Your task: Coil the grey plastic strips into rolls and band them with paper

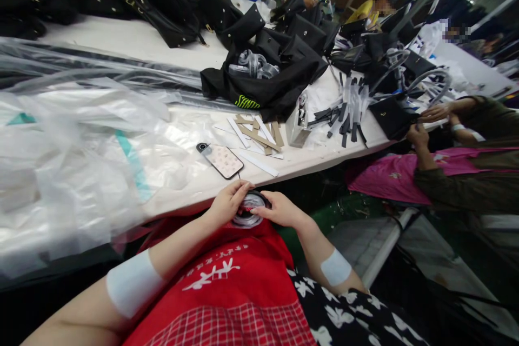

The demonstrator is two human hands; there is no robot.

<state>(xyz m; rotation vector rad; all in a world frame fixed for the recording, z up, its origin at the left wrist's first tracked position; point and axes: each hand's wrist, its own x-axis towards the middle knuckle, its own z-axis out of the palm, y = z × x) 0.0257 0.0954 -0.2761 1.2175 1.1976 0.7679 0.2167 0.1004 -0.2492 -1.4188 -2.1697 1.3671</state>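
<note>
Close to my lap, just off the table's front edge, I hold a round coil of black strap wrapped in clear plastic [248, 220]. My left hand [230, 203] grips its left and upper side, fingers bent over the rim. From the other side my right hand [280, 208] pinches the coil, its thumb lying across the middle. A phone in a patterned case [224, 161] lies on the table just beyond my left hand. Behind the phone are loose white and brown card strips [259, 135].
Clear plastic bags [73, 167] cover the table's left side. A black cloth bag [271, 89] holds more wrapped coils. Black leather bags [162, 0] are piled behind. Short black straps [348, 111] lie right of a small clear bag [300, 124]. At right, a co-worker's hands hold a black bag [393, 118].
</note>
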